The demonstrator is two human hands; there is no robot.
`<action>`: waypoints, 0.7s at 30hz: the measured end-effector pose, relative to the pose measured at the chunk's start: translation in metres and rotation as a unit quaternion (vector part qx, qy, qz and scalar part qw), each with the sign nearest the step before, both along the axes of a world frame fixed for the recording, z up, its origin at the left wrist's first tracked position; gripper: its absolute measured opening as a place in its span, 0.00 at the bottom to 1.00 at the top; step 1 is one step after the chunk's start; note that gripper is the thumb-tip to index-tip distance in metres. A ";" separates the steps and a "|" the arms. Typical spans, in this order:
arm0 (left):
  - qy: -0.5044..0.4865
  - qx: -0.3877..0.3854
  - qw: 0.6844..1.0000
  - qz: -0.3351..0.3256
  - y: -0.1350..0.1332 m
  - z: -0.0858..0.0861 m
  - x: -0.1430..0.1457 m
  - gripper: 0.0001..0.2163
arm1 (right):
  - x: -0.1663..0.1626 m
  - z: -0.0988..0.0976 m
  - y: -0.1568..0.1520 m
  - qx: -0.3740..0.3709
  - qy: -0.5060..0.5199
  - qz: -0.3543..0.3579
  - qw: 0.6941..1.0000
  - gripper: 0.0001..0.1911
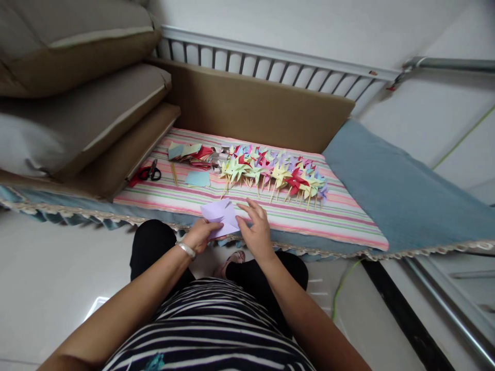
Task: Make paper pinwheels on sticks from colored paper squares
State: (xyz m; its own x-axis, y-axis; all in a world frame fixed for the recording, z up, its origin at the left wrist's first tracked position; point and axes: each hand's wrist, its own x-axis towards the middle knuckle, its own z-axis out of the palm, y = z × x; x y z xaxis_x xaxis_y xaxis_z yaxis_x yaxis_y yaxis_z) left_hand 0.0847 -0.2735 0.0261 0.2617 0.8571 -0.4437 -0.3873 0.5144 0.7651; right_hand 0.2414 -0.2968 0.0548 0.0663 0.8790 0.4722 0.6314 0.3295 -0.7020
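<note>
A pale purple paper square [221, 215], partly folded, lies at the near edge of a striped cloth [340, 216]. My left hand [201, 234] grips its near left edge, fingers closed on the paper. My right hand [256, 229] rests on its right side, fingers pressing the paper down. Beyond them lies a row of several finished paper pinwheels [274, 172] on wooden sticks, in yellow, red, purple and blue.
Red-handled scissors [146, 172], loose wooden sticks [174, 173], a blue paper square [197, 179] and a stack of coloured papers [191, 153] lie at the cloth's left. Cushions [77, 103] are stacked at left, a brown board [251, 105] at the back, a blue blanket [402, 196] at right.
</note>
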 end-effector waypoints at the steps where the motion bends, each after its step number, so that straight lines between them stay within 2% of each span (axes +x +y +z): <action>1: -0.002 0.003 1.000 0.002 -0.001 -0.001 0.001 0.13 | -0.002 0.001 -0.001 0.005 -0.023 0.013 1.000 0.15; 5: -0.013 0.028 1.000 0.003 -0.004 -0.002 0.007 0.14 | -0.011 -0.005 0.004 -0.017 -0.059 0.044 0.997 0.10; 9: -0.024 0.036 0.999 0.010 -0.005 -0.004 0.009 0.15 | -0.015 -0.012 0.009 -0.039 -0.045 0.027 0.998 0.04; 16: -0.040 0.052 0.998 0.004 -0.004 -0.014 0.009 0.14 | -0.016 -0.012 0.011 -0.117 -0.006 -0.013 0.993 0.03; 21: -0.037 0.071 0.997 0.005 -0.005 -0.017 0.008 0.14 | -0.018 -0.014 0.014 -0.132 -0.007 -0.021 0.991 0.02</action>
State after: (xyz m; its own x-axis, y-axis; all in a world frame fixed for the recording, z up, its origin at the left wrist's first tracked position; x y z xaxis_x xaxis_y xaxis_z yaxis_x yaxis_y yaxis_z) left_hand 0.0929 -0.2785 0.0090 0.2808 0.9128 -0.2967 -0.4504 0.3983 0.7991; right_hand 0.2234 -0.2833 0.0412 0.1015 0.9686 0.2270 0.6506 0.1080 -0.7517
